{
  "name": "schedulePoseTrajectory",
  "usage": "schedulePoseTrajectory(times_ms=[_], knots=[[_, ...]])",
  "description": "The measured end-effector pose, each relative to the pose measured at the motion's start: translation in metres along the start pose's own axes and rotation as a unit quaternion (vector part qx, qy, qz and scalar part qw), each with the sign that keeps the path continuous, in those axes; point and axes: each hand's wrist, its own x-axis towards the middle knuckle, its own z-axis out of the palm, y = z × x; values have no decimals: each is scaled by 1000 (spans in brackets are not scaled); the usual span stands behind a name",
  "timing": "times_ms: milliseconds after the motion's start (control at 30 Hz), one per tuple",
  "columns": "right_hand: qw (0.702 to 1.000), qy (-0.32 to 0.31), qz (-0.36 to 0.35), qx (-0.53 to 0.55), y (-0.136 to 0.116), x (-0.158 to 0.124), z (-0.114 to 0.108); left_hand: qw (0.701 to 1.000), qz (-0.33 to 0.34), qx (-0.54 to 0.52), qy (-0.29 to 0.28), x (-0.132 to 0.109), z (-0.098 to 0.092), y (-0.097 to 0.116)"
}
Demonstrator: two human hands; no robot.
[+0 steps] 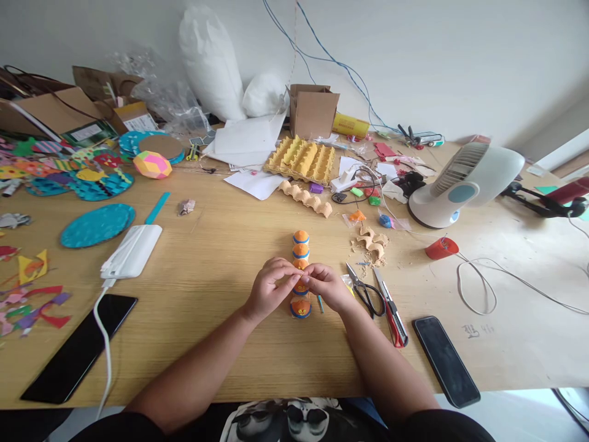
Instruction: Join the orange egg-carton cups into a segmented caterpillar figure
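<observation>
A row of orange egg-carton cups (pixel 301 250) with blue bands at their bases runs away from me down the middle of the table. The nearest cup (pixel 300 307) has small yellow marks on it. Over the middle of the row my left hand (pixel 275 285) and my right hand (pixel 326 285) meet with thumb and fingertips pinched. Whatever lies between the fingertips is too small to make out. My hands partly cover the cups behind them. A thin blue stick (pixel 320 303) lies by the right wrist.
Scissors (pixel 367 292), a red utility knife (pixel 392 310) and a phone (pixel 446 361) lie to the right. Beyond are carton scraps (pixel 372 242), a yellow egg tray (pixel 301 161) and a white fan (pixel 464 181). A power bank (pixel 134 250) and a black tablet (pixel 83 350) lie left.
</observation>
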Motion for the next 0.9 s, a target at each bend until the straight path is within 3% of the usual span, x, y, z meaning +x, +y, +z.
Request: schedulePoseTrajectory(times_ms=[900], knots=[[1000,12,10,19,-3,0,0,996,46,70,-12,2,-3,0]])
